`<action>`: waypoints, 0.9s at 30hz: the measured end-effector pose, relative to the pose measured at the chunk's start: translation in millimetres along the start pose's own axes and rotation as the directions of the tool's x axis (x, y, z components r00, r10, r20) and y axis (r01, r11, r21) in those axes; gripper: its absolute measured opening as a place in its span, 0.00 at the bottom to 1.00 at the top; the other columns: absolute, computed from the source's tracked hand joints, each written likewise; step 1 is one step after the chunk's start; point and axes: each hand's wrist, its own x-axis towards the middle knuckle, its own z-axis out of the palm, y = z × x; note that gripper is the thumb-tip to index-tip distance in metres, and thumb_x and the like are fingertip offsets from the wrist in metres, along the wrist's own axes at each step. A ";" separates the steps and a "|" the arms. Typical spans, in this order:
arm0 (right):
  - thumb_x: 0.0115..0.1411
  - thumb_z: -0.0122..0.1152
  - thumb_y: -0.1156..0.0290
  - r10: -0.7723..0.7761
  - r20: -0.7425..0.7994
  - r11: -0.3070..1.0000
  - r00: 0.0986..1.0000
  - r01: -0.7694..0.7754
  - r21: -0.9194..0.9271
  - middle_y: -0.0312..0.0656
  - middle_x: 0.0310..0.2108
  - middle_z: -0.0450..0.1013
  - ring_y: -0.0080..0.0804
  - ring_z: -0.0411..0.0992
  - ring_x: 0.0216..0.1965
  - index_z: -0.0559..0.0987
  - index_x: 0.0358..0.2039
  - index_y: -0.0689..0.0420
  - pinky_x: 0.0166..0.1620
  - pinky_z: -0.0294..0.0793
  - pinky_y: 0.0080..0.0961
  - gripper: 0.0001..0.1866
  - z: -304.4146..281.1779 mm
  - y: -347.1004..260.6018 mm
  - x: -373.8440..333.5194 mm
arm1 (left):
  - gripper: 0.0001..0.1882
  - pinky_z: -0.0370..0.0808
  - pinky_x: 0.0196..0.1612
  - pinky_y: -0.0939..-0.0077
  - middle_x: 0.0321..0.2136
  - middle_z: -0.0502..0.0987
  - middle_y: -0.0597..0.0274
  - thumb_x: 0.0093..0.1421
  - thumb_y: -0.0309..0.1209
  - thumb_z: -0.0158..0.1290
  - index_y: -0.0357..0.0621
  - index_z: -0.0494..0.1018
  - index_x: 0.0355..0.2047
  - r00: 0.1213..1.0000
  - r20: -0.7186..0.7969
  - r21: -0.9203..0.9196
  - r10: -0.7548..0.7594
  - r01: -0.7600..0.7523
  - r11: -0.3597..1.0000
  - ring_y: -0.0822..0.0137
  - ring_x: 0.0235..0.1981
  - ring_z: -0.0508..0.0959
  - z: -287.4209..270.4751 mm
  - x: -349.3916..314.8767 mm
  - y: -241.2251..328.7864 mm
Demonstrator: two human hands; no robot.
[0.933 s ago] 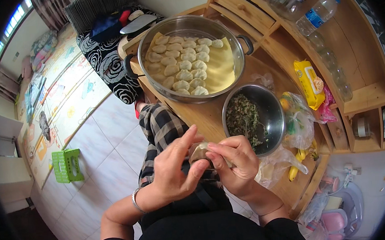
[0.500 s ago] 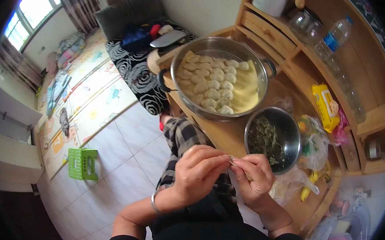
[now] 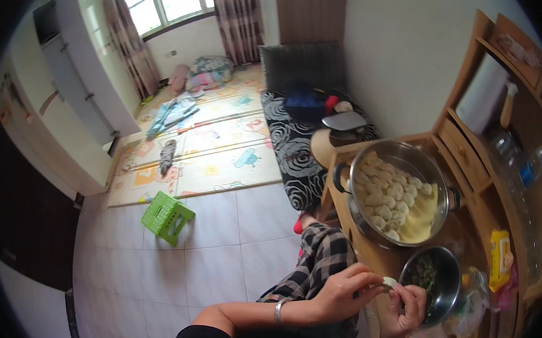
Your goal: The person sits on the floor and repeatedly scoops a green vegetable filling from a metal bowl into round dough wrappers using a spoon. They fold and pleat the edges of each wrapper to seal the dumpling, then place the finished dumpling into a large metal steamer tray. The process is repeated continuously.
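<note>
A small white dumpling (image 3: pixel 389 282) is pinched between the fingertips of both my hands. My left hand (image 3: pixel 349 294), with a silver bangle at the wrist, grips it from the left. From the right my right hand (image 3: pixel 407 307) holds its other side, thumb and fingers bent. Just beyond the right hand stands a steel bowl (image 3: pixel 446 295) with chopped green filling (image 3: pixel 424 271) along one side. Farther off, a wide steel pot (image 3: pixel 417 150) with dark handles holds several rows of pale dumplings (image 3: pixel 383 196) on a yellowish liner (image 3: pixel 420 219).
The wooden table (image 3: pixel 367 241) carries the pot, bowl and plastic bags (image 3: pixel 475 305). A shelf on the right has a yellow wipes pack (image 3: pixel 499 260) and a plastic bottle (image 3: pixel 535 166). A green folding stool (image 3: pixel 167 217) stands on the tiled floor, near a patterned play mat (image 3: pixel 220 163).
The view has swung left and up, so hands, pot and bowl appear lower and farther right. Both hands still pinch together, and the white dumpling between them shows more now.
</note>
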 end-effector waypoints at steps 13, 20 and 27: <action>0.57 0.66 0.76 -0.121 0.139 0.990 0.983 0.129 -0.053 0.47 0.35 0.73 0.40 0.73 0.33 0.81 0.40 0.62 0.36 0.74 0.32 0.11 -5.1 -6.1 13.5 | 0.07 0.73 0.28 0.68 0.27 0.72 0.55 0.53 0.22 0.58 0.39 0.74 0.33 0.994 -0.036 0.045 0.104 -0.103 0.994 0.55 0.27 0.76 1.0 -0.2 -2.6; 0.52 0.67 0.79 -0.037 0.109 0.996 0.993 0.045 -0.072 0.43 0.31 0.72 0.36 0.72 0.32 0.82 0.36 0.59 0.34 0.73 0.27 0.09 9.3 17.7 28.8 | 0.14 0.76 0.29 0.69 0.32 0.76 0.53 0.51 0.25 0.62 0.41 0.75 0.38 0.996 0.046 0.145 0.070 -0.076 0.986 0.57 0.28 0.78 -2.5 21.1 -22.4; 0.59 0.59 0.78 0.450 0.106 0.858 0.887 -0.462 0.224 0.39 0.30 0.72 0.21 0.72 0.29 0.80 0.35 0.65 0.34 0.71 0.19 0.05 18.2 138.5 110.0 | 0.19 0.74 0.30 0.75 0.29 0.77 0.56 0.52 0.21 0.60 0.37 0.73 0.46 0.989 0.056 0.156 -0.135 0.125 0.980 0.65 0.24 0.77 -13.8 22.5 -41.3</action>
